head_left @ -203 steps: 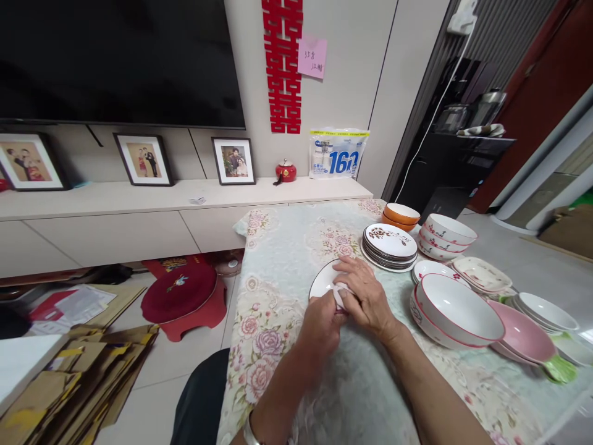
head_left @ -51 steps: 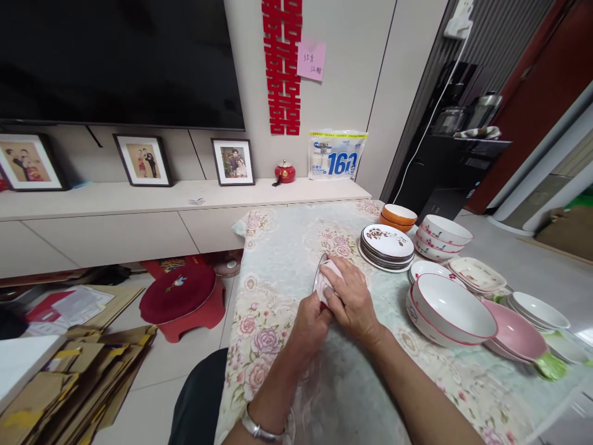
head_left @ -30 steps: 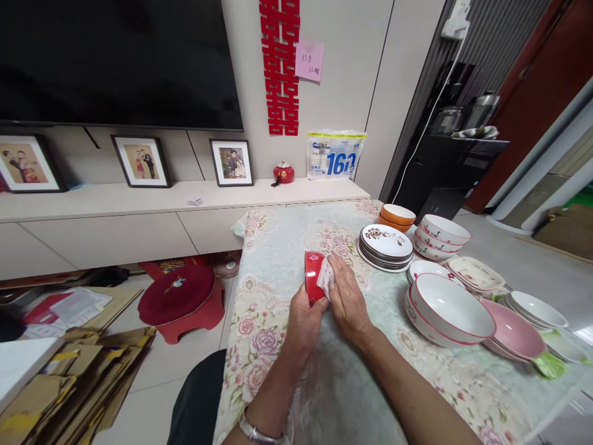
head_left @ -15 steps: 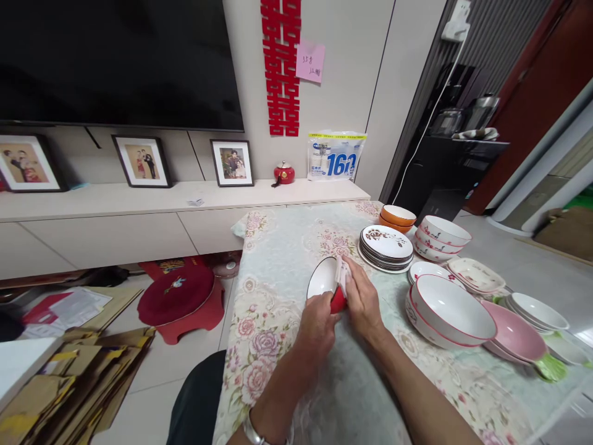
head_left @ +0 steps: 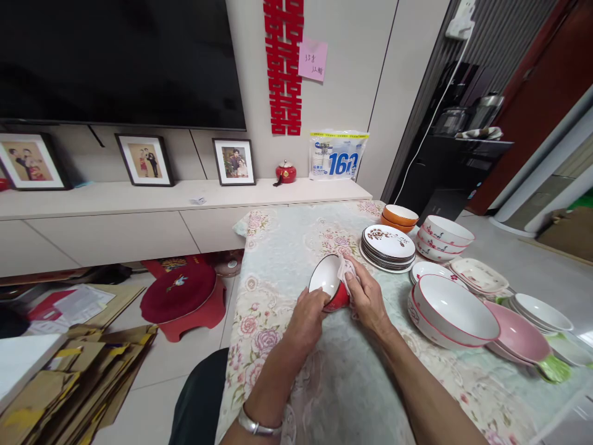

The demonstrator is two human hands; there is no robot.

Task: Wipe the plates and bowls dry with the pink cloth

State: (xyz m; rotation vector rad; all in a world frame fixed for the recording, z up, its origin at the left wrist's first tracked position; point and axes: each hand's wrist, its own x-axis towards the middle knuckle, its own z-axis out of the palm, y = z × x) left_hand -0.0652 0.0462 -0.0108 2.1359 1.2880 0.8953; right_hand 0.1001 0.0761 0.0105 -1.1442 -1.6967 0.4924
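Note:
A small bowl, white inside, red outside and dark at the rim, is tilted above the table with its opening facing left and up. My left hand grips its near rim, thumb on the inside. Against the right side of the bowl, my right hand is closed on a pale, patterned cloth, which covers part of the rim and outer wall. Just behind and to the right stands a stack of white plates with dark rims and a brown floral print.
Right of my arms are large red-rimmed bowls, pink bowls, small white dishes, rectangular dishes, stacked bowls and orange bowls. A floral tablecloth covers the table. Left on the floor are a red stool and flattened cardboard.
My left hand's grip has shifted slightly left along the rim, showing more of the red outside. My right hand has moved the cloth lower around the bowl's right side.

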